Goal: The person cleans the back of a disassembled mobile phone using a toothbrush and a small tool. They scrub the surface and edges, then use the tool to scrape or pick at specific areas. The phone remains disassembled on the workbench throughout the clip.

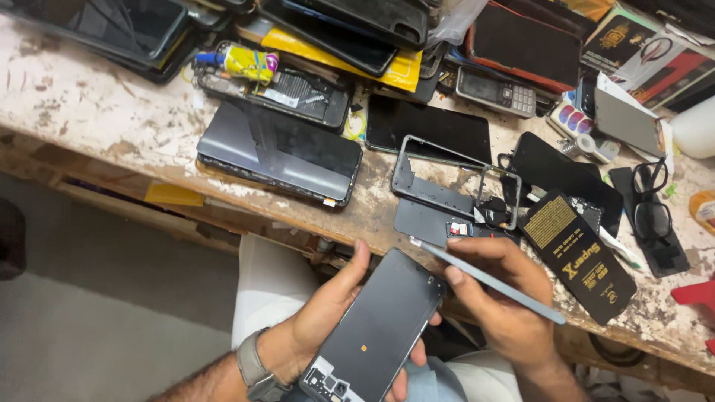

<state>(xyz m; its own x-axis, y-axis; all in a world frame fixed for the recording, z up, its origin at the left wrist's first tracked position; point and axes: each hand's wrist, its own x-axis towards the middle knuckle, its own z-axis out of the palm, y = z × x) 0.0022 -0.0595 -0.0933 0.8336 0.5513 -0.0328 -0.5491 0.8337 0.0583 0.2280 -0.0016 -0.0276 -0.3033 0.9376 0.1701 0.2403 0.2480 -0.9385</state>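
**Handheld smartphone: pry tool poised at upper corner**

Step in hand, as judged: edge work on the smartphone (383, 324), with the tool brought up but not yet seated.

- Cradling the smartphone in the left hand (320, 327), off the bench and over the lap, dark glossy face up. Thumb pressing along the smartphone's left edge, fingers wrapping under from the right: a firm grasp.
- Showing exposed components at the smartphone's end nearest the wristwatch (253, 365).
- Pinching a thin grey pry tool (488, 281) in the right hand (506, 298), pen-fashion, fingers clenched round the shaft just right of the smartphone.
- Pointing the tool tip up and left, just above the smartphone's upper right corner. Contact with the smartphone: cannot tell; appearing slightly apart.

Surroundings, relative to the smartphone:

- Just above: edge of the worn workbench (97, 112), bearing a bare phone mid-frame (454, 182) and loose small parts.
- Above and left: a large dark device (279, 152) lying flat.
- Right: a black flat package (577, 257) with a gold panel.
- Far right: folded spectacles (652, 197).
- Well above: a keypad phone (495, 93) among stacked handsets.

Next move, as judged: calling for a steady left-hand cradle, a shallow tool angle at the seam, and light pressure, avoiding slippage across the glossy face or into the exposed components.
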